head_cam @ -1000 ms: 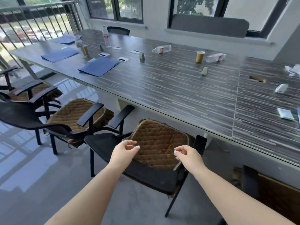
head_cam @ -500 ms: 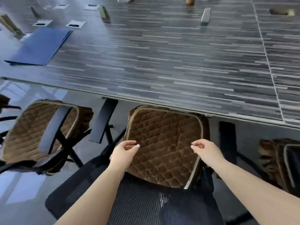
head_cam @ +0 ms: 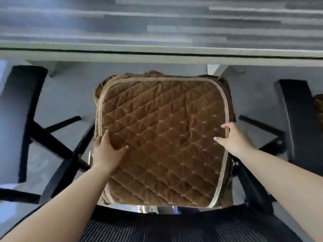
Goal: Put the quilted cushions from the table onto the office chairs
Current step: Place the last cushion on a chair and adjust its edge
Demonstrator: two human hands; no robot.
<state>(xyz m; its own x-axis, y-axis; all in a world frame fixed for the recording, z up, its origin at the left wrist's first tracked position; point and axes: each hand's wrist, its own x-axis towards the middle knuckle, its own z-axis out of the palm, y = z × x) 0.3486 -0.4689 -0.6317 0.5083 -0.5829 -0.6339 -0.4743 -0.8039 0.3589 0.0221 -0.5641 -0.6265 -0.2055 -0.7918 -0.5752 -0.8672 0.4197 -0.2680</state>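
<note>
A brown quilted cushion (head_cam: 162, 137) with a tan piped border lies flat on the seat of a black office chair (head_cam: 157, 227), whose mesh back fills the bottom of the view. My left hand (head_cam: 106, 151) grips the cushion's left edge, thumb on top. On the right edge rests my right hand (head_cam: 234, 138), with thumb and forefinger spread on the quilted top and the other fingers over the border. The seat beneath the cushion is hidden.
The striped grey table (head_cam: 157, 55) overhangs just beyond the chair. Black armrests stand at the left (head_cam: 22, 102) and right (head_cam: 297, 119). The chair's base legs (head_cam: 57, 144) spread over the grey floor. A sliver of another brown cushion (head_cam: 319, 109) shows at the far right.
My view has dropped and closed in on the chair. Both hands moved from above the cushion's near edge outward to its left and right edges and took hold.
</note>
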